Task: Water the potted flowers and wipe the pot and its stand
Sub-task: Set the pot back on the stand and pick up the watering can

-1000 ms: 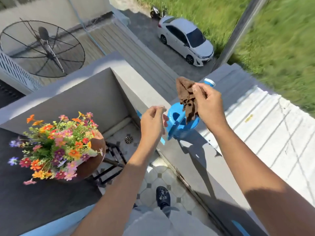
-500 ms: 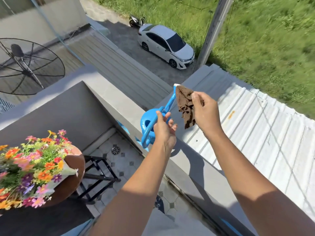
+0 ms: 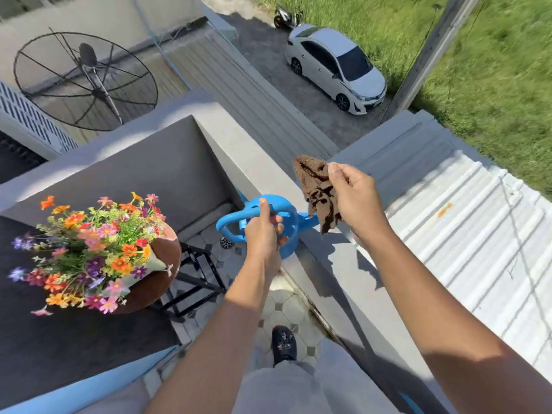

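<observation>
A blue watering can (image 3: 288,231) stands on the grey parapet ledge (image 3: 263,162) at the centre. My left hand (image 3: 264,231) is closed around its handle. To the right and slightly higher, my right hand (image 3: 357,198) pinches a crumpled brown cloth (image 3: 318,192) that hangs over the can's spout. On the left, a brown pot (image 3: 165,264) full of orange, pink and purple flowers (image 3: 89,249) rests on a black metal stand (image 3: 197,276), a short way from the can.
The balcony floor (image 3: 286,309) is tiled, with a drain (image 3: 226,242) near the corner and my dark shoe (image 3: 283,343) below. Beyond the ledge lie a white metal roof (image 3: 466,234), a satellite dish (image 3: 86,82), a white car (image 3: 337,67) and grass.
My left hand reached the watering can and closed on its handle. The can has turned so its spout points right. My right hand has kept hold of the cloth.
</observation>
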A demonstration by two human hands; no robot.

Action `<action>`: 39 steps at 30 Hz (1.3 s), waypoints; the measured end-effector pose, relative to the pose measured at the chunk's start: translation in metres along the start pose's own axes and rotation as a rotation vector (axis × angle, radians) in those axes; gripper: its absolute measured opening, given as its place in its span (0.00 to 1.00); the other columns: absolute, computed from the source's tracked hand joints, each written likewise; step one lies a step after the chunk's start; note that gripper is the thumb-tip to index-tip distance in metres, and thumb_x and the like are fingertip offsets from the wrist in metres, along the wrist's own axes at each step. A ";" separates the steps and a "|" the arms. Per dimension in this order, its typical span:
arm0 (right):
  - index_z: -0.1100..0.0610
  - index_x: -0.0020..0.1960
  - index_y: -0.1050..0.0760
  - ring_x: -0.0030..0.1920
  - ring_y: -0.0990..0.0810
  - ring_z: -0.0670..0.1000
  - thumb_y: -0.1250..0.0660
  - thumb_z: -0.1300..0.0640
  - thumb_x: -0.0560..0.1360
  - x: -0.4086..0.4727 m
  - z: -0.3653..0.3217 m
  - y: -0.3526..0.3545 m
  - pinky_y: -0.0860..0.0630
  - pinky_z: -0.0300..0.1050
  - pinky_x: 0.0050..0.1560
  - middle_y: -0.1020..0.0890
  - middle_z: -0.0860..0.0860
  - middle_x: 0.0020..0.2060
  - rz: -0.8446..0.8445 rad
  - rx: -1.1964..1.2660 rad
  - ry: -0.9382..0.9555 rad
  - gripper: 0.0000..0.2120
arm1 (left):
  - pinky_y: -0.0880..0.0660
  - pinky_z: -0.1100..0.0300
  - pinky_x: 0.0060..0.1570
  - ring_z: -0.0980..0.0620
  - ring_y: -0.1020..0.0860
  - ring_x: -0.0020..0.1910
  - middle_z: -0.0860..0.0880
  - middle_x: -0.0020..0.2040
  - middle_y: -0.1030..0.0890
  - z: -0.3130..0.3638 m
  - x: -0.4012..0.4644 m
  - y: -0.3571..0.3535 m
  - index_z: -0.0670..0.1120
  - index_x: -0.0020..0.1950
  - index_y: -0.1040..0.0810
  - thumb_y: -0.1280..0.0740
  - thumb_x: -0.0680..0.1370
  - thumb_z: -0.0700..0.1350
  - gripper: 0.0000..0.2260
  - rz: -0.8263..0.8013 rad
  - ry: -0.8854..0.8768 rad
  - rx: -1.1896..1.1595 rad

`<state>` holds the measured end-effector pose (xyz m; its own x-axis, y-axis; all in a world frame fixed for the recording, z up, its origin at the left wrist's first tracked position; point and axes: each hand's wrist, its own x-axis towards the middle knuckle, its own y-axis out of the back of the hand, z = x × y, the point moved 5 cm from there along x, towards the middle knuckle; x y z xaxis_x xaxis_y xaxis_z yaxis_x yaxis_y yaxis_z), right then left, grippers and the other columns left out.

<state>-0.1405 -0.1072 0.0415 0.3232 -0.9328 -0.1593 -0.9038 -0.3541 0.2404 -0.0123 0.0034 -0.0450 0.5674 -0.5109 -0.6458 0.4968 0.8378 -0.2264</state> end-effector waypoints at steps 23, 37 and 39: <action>0.58 0.53 0.22 0.31 0.22 0.47 0.40 0.52 0.82 0.053 0.538 -0.296 0.26 0.40 0.33 0.19 0.50 0.34 -0.164 -0.053 -0.662 0.12 | 0.24 0.49 0.50 0.39 0.20 0.53 0.36 0.51 0.17 -0.308 0.450 0.286 0.36 0.52 0.19 0.34 0.72 0.51 0.19 0.213 0.127 0.907; 0.60 0.74 0.36 0.49 0.29 0.61 0.37 0.50 0.80 0.069 0.679 -0.289 0.28 0.57 0.60 0.29 0.51 0.66 -0.339 -0.010 -0.959 0.26 | 0.19 0.45 0.47 0.37 0.17 0.47 0.38 0.47 0.16 -0.463 0.599 0.294 0.40 0.48 0.21 0.33 0.73 0.52 0.16 0.118 0.215 0.877; 0.63 0.77 0.43 0.44 0.23 0.47 0.29 0.48 0.74 0.068 0.702 -0.283 0.24 0.38 0.53 0.33 0.51 0.67 -0.244 0.001 -1.097 0.40 | 0.19 0.48 0.42 0.38 0.17 0.45 0.39 0.47 0.16 -0.453 0.596 0.285 0.40 0.46 0.22 0.35 0.74 0.52 0.14 0.088 0.198 0.876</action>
<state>-0.0601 -0.0238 -0.7091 0.0703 -0.2755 -0.9587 -0.8505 -0.5188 0.0867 0.1705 0.0251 -0.8244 0.5437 -0.3418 -0.7665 0.8252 0.3841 0.4141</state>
